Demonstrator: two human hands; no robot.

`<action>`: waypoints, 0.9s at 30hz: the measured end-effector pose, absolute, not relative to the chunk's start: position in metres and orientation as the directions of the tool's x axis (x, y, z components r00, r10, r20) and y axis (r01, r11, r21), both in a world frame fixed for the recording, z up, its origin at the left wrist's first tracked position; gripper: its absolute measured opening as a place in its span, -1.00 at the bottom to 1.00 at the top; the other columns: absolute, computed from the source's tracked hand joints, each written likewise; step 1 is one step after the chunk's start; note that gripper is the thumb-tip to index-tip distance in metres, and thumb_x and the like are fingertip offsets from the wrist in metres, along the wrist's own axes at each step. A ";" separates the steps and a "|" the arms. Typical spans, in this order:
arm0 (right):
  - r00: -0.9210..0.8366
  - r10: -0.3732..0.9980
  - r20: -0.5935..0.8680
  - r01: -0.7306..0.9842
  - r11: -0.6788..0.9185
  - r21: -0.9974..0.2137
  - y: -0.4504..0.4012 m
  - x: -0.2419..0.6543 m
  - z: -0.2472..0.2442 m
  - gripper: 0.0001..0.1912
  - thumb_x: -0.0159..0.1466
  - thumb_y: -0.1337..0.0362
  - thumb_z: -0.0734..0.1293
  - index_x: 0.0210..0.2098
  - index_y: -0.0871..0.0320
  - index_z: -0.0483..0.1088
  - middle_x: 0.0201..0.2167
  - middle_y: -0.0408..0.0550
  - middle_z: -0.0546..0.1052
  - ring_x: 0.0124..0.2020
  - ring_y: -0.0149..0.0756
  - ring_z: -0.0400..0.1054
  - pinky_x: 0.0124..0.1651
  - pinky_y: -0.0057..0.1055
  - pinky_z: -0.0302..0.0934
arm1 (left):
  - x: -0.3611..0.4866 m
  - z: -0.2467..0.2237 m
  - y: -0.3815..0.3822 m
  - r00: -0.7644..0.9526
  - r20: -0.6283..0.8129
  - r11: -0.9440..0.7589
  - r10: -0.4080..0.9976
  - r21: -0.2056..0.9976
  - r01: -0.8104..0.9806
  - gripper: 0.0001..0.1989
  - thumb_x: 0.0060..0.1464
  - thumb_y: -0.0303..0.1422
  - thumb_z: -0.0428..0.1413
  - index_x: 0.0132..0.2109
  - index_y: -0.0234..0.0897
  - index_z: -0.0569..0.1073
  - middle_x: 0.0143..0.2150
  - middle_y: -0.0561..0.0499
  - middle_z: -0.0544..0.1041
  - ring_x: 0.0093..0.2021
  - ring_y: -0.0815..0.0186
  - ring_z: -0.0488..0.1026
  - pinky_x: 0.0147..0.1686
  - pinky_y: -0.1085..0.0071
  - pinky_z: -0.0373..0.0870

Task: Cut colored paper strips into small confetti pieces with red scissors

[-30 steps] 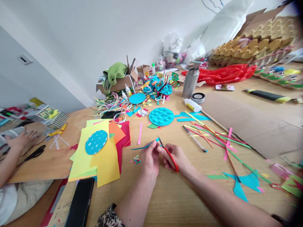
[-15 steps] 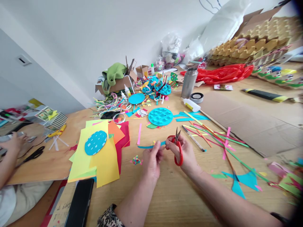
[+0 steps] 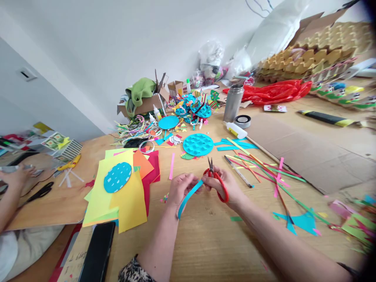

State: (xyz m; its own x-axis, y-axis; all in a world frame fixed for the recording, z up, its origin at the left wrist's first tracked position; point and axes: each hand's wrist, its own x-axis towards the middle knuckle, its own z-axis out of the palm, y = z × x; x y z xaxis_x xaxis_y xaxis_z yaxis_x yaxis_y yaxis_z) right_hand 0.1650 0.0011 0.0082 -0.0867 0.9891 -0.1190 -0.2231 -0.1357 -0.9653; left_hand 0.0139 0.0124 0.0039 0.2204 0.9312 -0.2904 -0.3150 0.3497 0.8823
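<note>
My right hand [image 3: 225, 186] is closed on red-handled scissors [image 3: 223, 190], whose blades point away from me. Its fingertips also pinch the upper end of a blue paper strip [image 3: 188, 199]. The strip curves down over the palm side of my left hand [image 3: 183, 188]. My left fingers are bent near the strip; what they grip, if anything, is hidden. Just beyond my hands lies a textured blue disc [image 3: 198, 145], with more blue strips [image 3: 237, 146] to its right.
On the left are coloured paper sheets [image 3: 132, 201] with a spotted blue oval [image 3: 117, 177], and a black phone [image 3: 96, 252]. Thin paper strips, a pen [image 3: 238, 171] and cardboard [image 3: 308, 152] lie right. A metal bottle [image 3: 233, 102] stands behind. Another person's hand [image 3: 17, 176] is at far left.
The blue strip has swung from lying leftward beyond my left hand to hanging toward me. My left hand has turned and its fingers have curled; the scissors have shifted slightly left.
</note>
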 end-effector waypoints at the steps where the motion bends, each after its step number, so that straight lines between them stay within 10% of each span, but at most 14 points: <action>1: -0.065 0.990 -0.125 -0.209 -0.136 -0.968 0.001 0.164 0.007 -0.70 -0.07 0.17 0.42 -0.56 0.13 0.20 -0.67 -0.23 0.34 -0.62 -0.42 0.21 -0.50 -0.46 0.12 | 0.017 0.003 0.010 0.245 -0.282 0.343 0.928 0.903 -0.260 -0.67 -0.21 -0.15 0.25 -0.42 -0.37 0.48 -0.51 -0.11 0.53 -0.53 0.30 0.45 -0.47 0.40 0.34; 27: -0.258 0.908 -0.332 0.057 -0.328 -0.943 -0.010 0.151 -0.001 -0.56 0.06 -0.08 0.34 -0.54 0.16 0.18 -0.73 -0.21 0.41 -0.76 -0.45 0.31 -0.74 -0.58 0.17 | 0.020 -0.008 0.012 -0.022 -0.194 0.172 0.981 0.911 -0.374 -0.88 -0.20 -0.38 0.23 -0.48 -0.37 0.48 -0.54 0.02 0.50 -0.53 0.43 0.40 -0.48 0.51 0.33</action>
State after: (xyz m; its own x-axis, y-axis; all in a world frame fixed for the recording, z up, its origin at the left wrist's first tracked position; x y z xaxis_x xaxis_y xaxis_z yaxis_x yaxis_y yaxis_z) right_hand 0.1512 -0.0104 -0.0007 -0.2577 0.9076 -0.3316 0.0565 -0.3284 -0.9428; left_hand 0.0198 0.0117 -0.0082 -0.0223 0.9808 -0.1939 -0.3742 0.1717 0.9113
